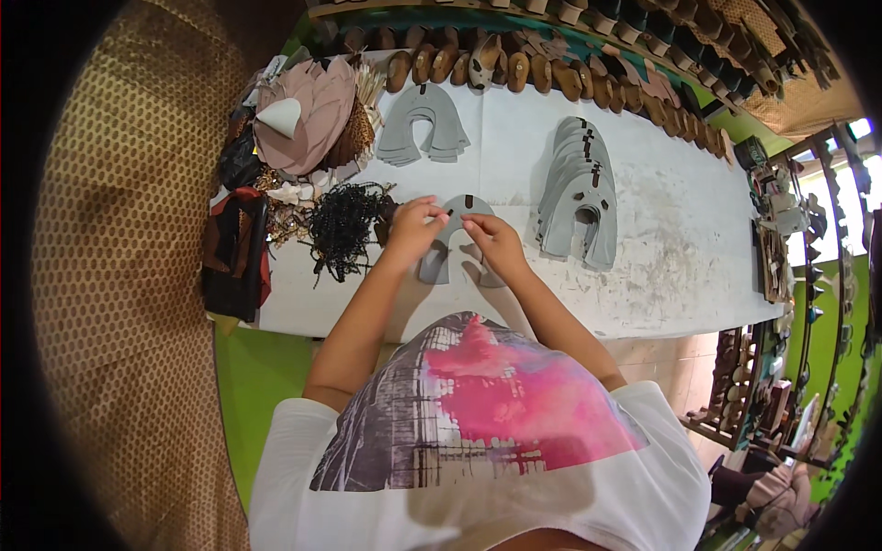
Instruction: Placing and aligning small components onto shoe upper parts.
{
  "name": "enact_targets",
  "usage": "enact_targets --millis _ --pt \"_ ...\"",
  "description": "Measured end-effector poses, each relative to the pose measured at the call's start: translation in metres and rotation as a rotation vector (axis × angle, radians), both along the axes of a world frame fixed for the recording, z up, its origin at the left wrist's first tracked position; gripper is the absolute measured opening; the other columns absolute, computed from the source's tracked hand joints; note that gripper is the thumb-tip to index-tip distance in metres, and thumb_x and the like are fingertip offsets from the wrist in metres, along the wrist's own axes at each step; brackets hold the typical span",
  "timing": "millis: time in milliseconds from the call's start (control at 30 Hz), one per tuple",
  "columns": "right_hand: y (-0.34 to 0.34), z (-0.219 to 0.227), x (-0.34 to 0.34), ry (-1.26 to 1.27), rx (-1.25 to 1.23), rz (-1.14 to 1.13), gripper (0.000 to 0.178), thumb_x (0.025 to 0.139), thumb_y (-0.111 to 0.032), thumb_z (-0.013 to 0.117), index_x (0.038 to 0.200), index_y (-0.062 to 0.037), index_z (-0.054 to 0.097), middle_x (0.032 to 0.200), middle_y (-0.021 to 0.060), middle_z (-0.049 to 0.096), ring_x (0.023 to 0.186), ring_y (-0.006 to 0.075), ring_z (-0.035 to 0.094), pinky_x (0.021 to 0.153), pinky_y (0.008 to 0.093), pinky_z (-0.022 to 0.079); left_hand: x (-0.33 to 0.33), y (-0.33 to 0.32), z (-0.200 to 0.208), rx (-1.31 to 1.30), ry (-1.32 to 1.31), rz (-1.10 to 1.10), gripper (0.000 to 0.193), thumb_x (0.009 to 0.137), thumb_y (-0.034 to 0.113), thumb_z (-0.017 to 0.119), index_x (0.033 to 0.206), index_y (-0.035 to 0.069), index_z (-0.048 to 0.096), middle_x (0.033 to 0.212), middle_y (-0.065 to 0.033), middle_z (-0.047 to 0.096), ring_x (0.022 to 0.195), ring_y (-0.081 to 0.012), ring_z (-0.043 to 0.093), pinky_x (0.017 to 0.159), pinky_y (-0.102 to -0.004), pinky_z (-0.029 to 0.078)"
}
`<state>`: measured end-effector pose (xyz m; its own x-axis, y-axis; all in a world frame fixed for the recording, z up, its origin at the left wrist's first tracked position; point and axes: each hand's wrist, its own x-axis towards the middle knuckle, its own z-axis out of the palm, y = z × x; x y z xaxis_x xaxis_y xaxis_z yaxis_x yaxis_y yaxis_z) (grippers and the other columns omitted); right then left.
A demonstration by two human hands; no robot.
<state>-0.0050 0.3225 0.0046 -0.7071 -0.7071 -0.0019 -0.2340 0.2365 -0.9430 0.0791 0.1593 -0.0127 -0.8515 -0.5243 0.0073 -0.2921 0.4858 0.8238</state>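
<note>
My left hand (416,228) and my right hand (497,244) meet over a grey U-shaped shoe upper piece (435,266) on the white table. Each hand has its thumb and fingers pinched together, with the fingertips slightly apart from the other hand's. A tiny dark bit (449,213) shows at the left fingertips; whether it is held or lies on the grey piece I cannot tell. What the right fingers pinch is too small to make out. A small dark tab (469,200) sits at the top of the curve.
Grey U-shaped pieces with dark tabs form a fanned stack (577,174) at right and a smaller pile (423,115) behind. Left of my hands lies a tangle of black strings (344,230), near pinkish sheets (308,119). Shoe lasts (542,73) line the table's back edge.
</note>
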Motion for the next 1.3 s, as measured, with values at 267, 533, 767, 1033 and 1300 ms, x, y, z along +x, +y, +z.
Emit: enact_targets --millis 267,533,767,1033,1300 --pt "-0.002 -0.013 -0.007 -0.375 -0.110 -0.047 0.020 0.084 -0.019 0.062 0.090 0.0001 0.062 0.078 0.0021 0.061 0.071 0.0084 0.053 0.064 0.0218 0.043 0.000 0.025 0.014 0.304 0.032 -0.147 0.021 0.077 0.021 0.066 0.088 0.004 0.067 0.118 -0.0201 0.053 0.110 -0.0274 0.049 0.092 -0.0354 0.036" --pt "0.001 -0.010 -0.007 -0.504 -0.140 -0.073 0.019 0.086 -0.021 0.059 0.090 -0.0019 0.060 0.078 0.0005 0.058 0.071 0.0080 0.050 0.067 0.0224 0.041 0.000 0.029 0.007 0.302 0.043 -0.132 0.020 0.073 0.020 0.069 0.083 0.003 0.068 0.112 -0.0188 0.056 0.104 -0.0252 0.053 0.085 -0.0328 0.041" --pt "0.010 -0.033 -0.007 -0.590 -0.230 -0.117 0.020 0.087 -0.020 0.057 0.092 -0.0016 0.061 0.081 0.0028 0.062 0.074 0.0096 0.056 0.068 0.0245 0.043 0.002 0.040 -0.011 -0.118 -0.086 -0.146 0.021 0.074 0.027 0.068 0.086 0.011 0.069 0.117 -0.0099 0.056 0.105 -0.0272 0.051 0.090 -0.0355 0.037" --pt "0.007 -0.031 -0.036 0.287 0.405 -0.060 0.018 0.079 -0.019 0.057 0.089 -0.0064 0.066 0.084 0.0118 0.064 0.079 0.0280 0.060 0.071 0.0345 0.046 -0.002 0.028 -0.014 -0.245 -0.223 -0.015 0.031 0.074 0.032 0.065 0.102 0.017 0.065 0.124 -0.0075 0.049 0.117 -0.0286 0.039 0.095 -0.0474 0.030" --pt "0.002 -0.033 -0.041 0.348 0.454 -0.039 0.017 0.076 -0.020 0.059 0.084 -0.0065 0.066 0.085 0.0116 0.061 0.082 0.0296 0.058 0.072 0.0367 0.046 -0.018 0.019 -0.024 -0.459 -0.243 -0.046 0.044 0.073 0.029 0.065 0.113 0.013 0.058 0.131 -0.0122 0.041 0.121 -0.0318 0.033 0.095 -0.0488 0.027"
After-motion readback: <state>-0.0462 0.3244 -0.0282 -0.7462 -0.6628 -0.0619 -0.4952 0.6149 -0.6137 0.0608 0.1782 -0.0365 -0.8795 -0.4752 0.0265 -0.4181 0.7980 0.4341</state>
